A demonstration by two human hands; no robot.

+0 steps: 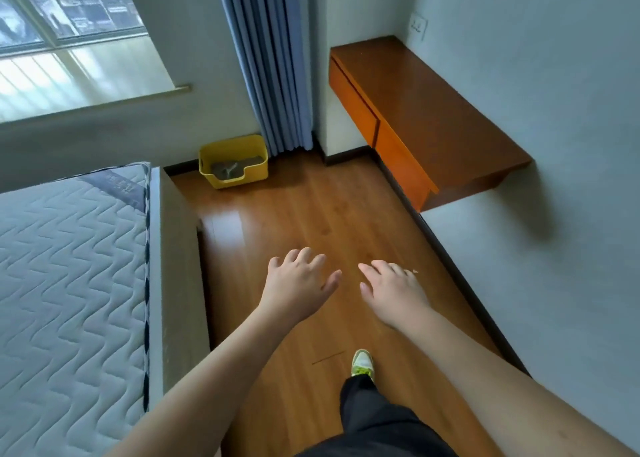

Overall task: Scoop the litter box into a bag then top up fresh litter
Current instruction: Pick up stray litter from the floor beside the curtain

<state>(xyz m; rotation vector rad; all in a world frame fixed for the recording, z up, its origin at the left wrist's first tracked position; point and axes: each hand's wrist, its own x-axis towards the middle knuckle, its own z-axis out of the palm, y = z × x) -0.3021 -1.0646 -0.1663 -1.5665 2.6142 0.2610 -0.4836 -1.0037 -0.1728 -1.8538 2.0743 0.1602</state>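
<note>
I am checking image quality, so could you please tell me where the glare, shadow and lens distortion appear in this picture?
Head view: window glare on the glossy wooden floor; the wall-mounted brown wooden shelf casts a soft shadow below; wide-angle bending curves the quilted grey mattress.

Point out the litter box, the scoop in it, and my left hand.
litter box (258, 169): head view, yellow front wall.
scoop (229, 170): head view, grey handle in the litter.
left hand (298, 283): head view, back of hand.
</note>
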